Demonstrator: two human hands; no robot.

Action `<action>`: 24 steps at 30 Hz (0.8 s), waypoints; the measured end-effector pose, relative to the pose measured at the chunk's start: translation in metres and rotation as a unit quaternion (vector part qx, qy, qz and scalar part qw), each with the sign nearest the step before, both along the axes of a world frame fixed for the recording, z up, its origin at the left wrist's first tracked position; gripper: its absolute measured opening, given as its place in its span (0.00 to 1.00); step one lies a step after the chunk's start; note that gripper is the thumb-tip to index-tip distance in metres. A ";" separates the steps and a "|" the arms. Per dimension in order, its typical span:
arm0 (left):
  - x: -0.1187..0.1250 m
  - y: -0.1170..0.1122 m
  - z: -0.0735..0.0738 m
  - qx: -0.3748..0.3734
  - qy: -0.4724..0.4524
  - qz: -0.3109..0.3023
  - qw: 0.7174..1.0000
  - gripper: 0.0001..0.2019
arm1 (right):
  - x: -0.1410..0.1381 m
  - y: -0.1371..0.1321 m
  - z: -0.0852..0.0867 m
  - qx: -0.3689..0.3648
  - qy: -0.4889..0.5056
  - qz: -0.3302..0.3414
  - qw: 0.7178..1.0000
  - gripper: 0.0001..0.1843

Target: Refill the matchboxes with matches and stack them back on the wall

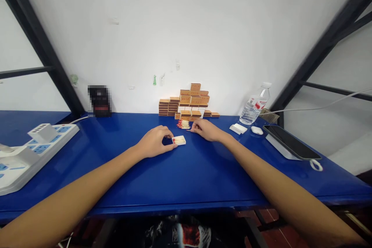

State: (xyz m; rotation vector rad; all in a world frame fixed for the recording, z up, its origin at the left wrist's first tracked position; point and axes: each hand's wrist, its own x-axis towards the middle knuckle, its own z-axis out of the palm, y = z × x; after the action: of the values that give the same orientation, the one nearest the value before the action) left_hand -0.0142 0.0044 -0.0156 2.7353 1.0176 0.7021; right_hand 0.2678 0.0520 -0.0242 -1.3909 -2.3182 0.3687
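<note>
My left hand (155,141) rests on the blue table (188,174) with its fingers curled round the left end of a small open matchbox tray (179,140) that holds red-tipped matches. My right hand (205,129) lies a little to the right, fingers pinched at the edge of a loose pile of matches (183,124). Whether a match sits in that pinch is too small to see. Behind the pile, a stack of brown matchboxes (188,104) stands against the white wall.
A white power strip (31,149) with plugged adapters lies at the far left. A dark blurred object (99,100) stands at the back left. At the right are a water bottle (255,104), white inner trays (238,128), an earbud case (257,130) and a phone (290,141) on a stand.
</note>
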 end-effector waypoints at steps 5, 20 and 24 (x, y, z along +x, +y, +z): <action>0.000 0.001 -0.002 0.008 -0.008 -0.006 1.000 0.13 | -0.006 0.000 -0.005 0.081 0.040 0.044 0.995 0.04; -0.001 0.001 -0.001 0.008 0.004 -0.004 1.000 0.14 | -0.011 -0.002 -0.009 0.072 0.034 0.041 0.996 0.06; -0.001 0.001 -0.001 0.006 0.003 -0.002 1.000 0.14 | -0.010 -0.001 -0.010 0.064 0.036 0.037 0.997 0.07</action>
State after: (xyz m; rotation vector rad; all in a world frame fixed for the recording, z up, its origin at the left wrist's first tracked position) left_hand -0.0150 0.0055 -0.0167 2.7497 1.0114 0.7024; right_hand 0.2573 0.0512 -0.0346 -1.2155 -2.2961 0.2821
